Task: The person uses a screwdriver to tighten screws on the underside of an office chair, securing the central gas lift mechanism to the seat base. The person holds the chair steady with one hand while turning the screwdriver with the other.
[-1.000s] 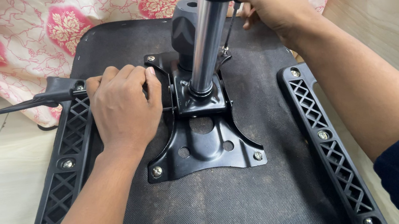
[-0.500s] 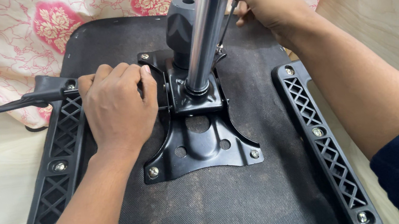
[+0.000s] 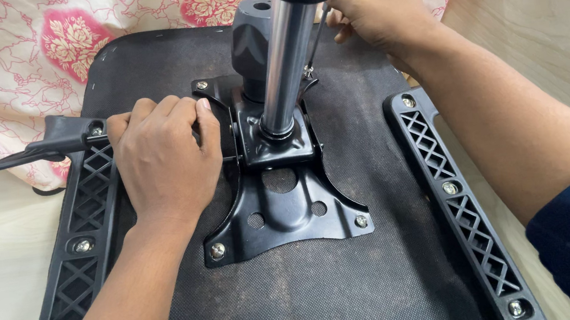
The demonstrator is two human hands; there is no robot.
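Lying underside-up on a floral cloth [image 3: 8, 64], the black chair seat [image 3: 333, 300] carries the metal mechanism plate [image 3: 284, 211], with the chrome gas cylinder [image 3: 283, 65] standing in its socket. 4 corner screws look seated; 2 lattice arm brackets [image 3: 454, 189] are also screwed on. What remains cannot be told. Left hand [image 3: 164, 157]: grip curled closed over the adjustment lever [image 3: 41, 146] beside the plate. Right hand [image 3: 382, 4]: fingers pinched on a thin rod by the cylinder's far side; whether they fully close on it cannot be told.
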